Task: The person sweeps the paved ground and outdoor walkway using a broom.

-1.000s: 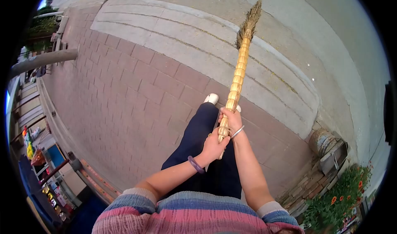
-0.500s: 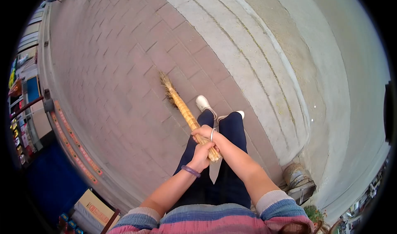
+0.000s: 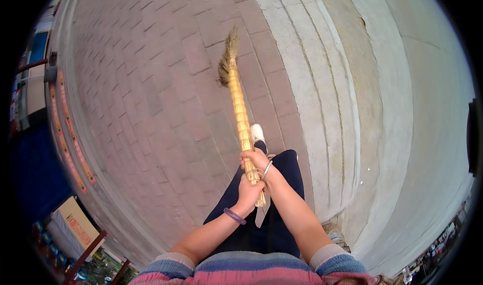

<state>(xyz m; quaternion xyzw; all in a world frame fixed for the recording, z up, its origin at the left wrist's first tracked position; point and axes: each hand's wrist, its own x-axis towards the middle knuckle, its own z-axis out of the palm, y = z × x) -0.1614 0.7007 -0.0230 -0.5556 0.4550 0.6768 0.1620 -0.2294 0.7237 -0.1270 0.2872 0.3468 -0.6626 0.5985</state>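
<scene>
A long straw broom [image 3: 239, 103] reaches forward from my body, its dark, frayed bristles over the reddish paving. My left hand [image 3: 248, 191], below a purple bangle, is wrapped round the lower end of the handle. Just above it, my right hand [image 3: 255, 160], with a silver bangle at the wrist, grips the same handle. A pale pointed strip [image 3: 262, 212] hangs below the hands, in front of my dark trousers. One white shoe [image 3: 257, 133] shows just right of the broom. Whether the bristles touch the ground I cannot tell.
Reddish paving [image 3: 151, 93] spreads ahead and left. A grey concrete strip with grooves [image 3: 322, 98] runs along the right, beside a pale wall. At the lower left are a printed cardboard box [image 3: 79, 224], dark red rails and a blue surface [image 3: 37, 169].
Since half a second ago the broom has swung from pointing forward-left to nearly straight ahead. Earlier it pointed right over the concrete. The view has turned, and both hands keep their grip.
</scene>
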